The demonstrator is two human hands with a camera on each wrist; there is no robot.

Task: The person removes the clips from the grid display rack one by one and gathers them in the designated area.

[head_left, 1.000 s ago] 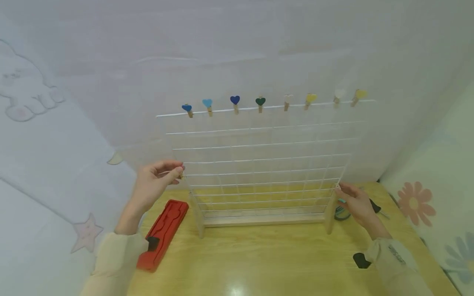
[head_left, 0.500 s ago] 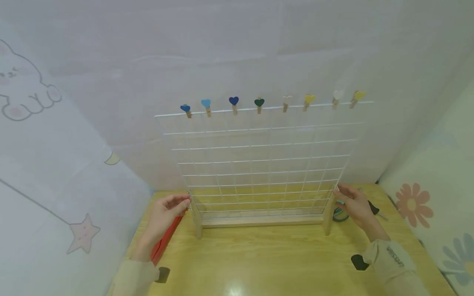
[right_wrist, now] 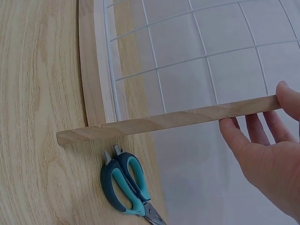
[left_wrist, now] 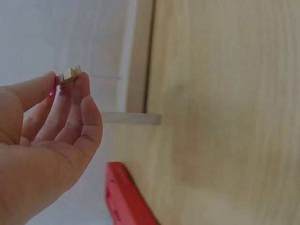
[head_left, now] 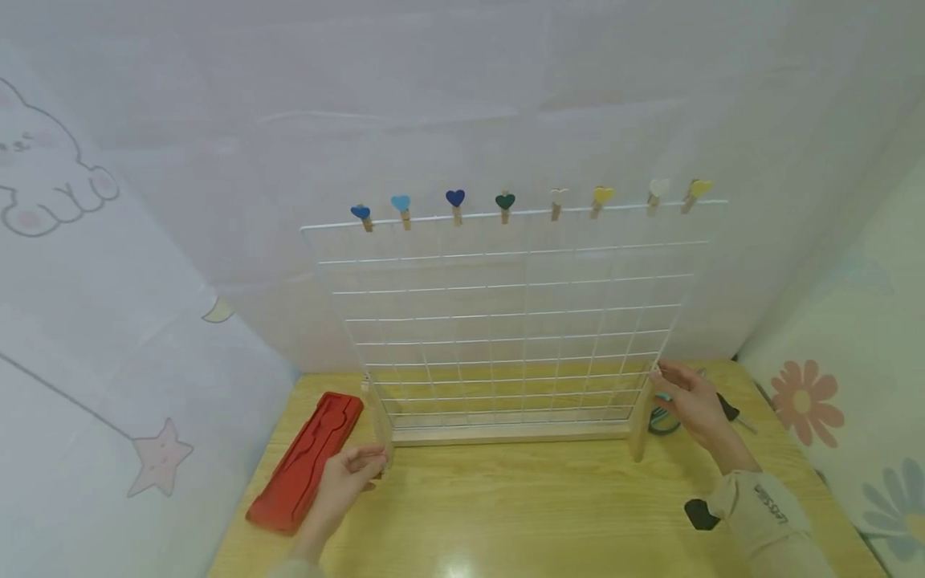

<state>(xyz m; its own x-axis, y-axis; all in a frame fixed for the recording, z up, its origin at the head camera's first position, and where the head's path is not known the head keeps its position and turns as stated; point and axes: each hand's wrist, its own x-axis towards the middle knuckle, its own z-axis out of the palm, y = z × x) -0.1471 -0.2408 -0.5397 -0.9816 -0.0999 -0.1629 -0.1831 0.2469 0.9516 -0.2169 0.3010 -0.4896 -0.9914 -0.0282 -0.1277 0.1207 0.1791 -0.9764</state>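
In the head view a white wire grid [head_left: 526, 282] stands upright in a wooden stand [head_left: 506, 434]. Several small clothespins with coloured hearts, such as a green-heart clothespin [head_left: 505, 202], sit along its top wire. My left hand [head_left: 347, 480] is low, beside the foot of the stand's left post. Between thumb and fingertips it pinches a small wooden clothespin [left_wrist: 69, 74], whose pink edge shows in the left wrist view. My right hand [head_left: 694, 405] grips the upper part of the right wooden post [right_wrist: 164, 120], thumb on one side and fingers on the other.
A red moulded case [head_left: 307, 461] lies on the wooden table [head_left: 506, 506] at the left. Teal-and-dark-blue scissors [right_wrist: 133, 185] lie beyond the right post. Behind my right hand is a black-handled tool [head_left: 728, 407]. Patterned fabric walls [head_left: 462, 88] surround the table.
My left hand has come down along the grid's left side, past the top of the left post, to near its foot, with the clothespin. My right hand stays on the right post.
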